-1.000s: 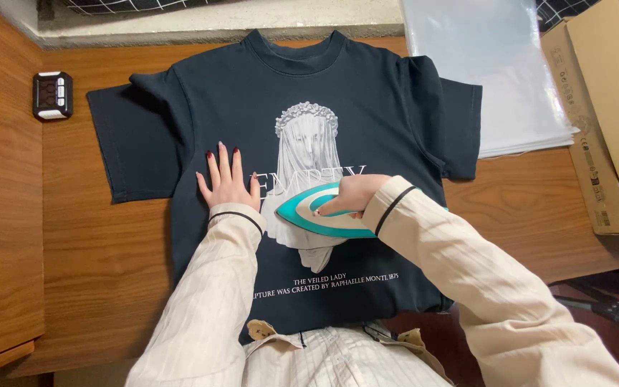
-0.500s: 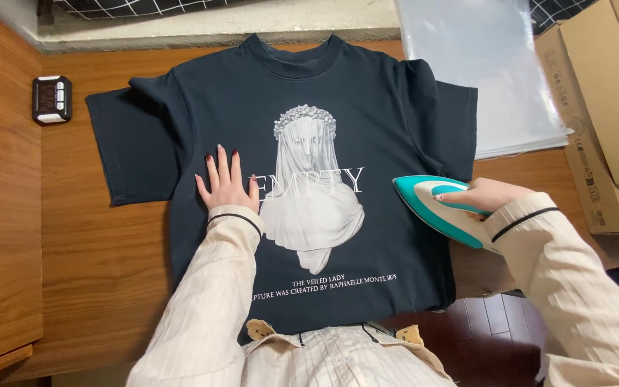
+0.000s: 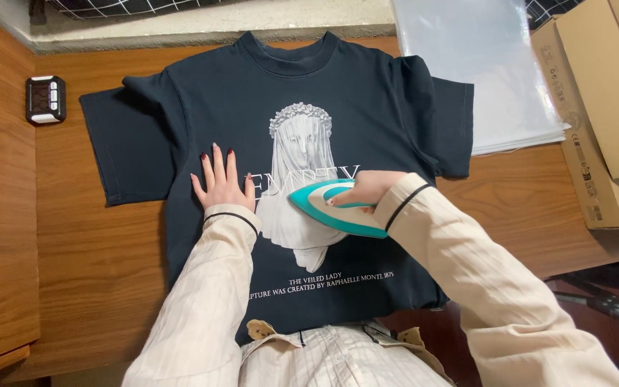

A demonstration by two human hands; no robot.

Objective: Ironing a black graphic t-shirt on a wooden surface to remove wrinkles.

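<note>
My left hand (image 3: 221,185) lies flat on the dark navy T-shirt (image 3: 209,107), fingers (image 3: 216,161) spread wide and pressing the cloth, holding nothing. It rests just left of the white print of a veiled bust (image 3: 301,147) on the chest. My right hand (image 3: 367,190) is wrapped around the handle of a teal and white iron (image 3: 331,211), fingers closed on it. The iron sits on the shirt over the lower part of the print, its pointed nose toward my left hand, the two near each other but apart.

The shirt is spread face up on the wooden worktop (image 3: 102,265), collar away from me, both short sleeves laid out to the sides, the hem at the near edge by my body. Under the bust runs a band of small white lettering (image 3: 320,283).

At the far right, a stack of clear plastic bags (image 3: 488,79) lies flat, its left edge touching or just under the shirt's right sleeve. Right of that stand brown cardboard boxes (image 3: 610,100), one on another, with a strip of small dark printing down the side of the lower box. At the far left, well apart from the shirt, a small black, square device with white corners (image 3: 45,99) sits on the worktop.
</note>
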